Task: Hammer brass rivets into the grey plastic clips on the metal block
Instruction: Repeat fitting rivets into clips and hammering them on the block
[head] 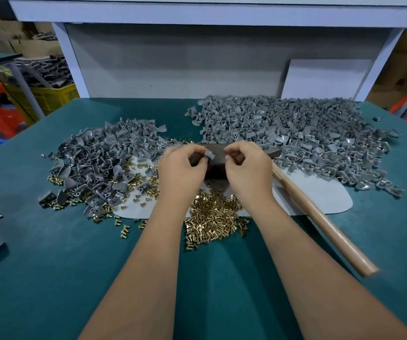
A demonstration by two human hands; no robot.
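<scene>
A small grey plastic clip [209,155], matte with a curved, flared end, sits pinched at the fingertips of the left hand [181,169], just over the dark metal block [216,159]. The block is a dull brown-grey slab lying between and under both hands, its far edge showing beyond the knuckles. Loose brass rivets [213,220], short and shiny, lie heaped just nearer the person than the wrists and scattered out to the left of the left hand.

Much of the block is covered by the hands. What the right hand [247,169] holds cannot be made out; only a pale speck shows at its fingertips. The hammer's head is hidden behind the right hand, and only its wooden handle [320,218] shows, running away to the right and nearer.

The left hand's fingers are curled tight, thumb and forefinger gripping the clip. The right hand's fingers are curled too, thumb meeting forefinger in a narrow pinch just right of the clip.

A pile of grey clips [104,158] lies left of the left hand, a larger pile [295,133] beyond and right of the right hand, all on the green table [50,278].
</scene>
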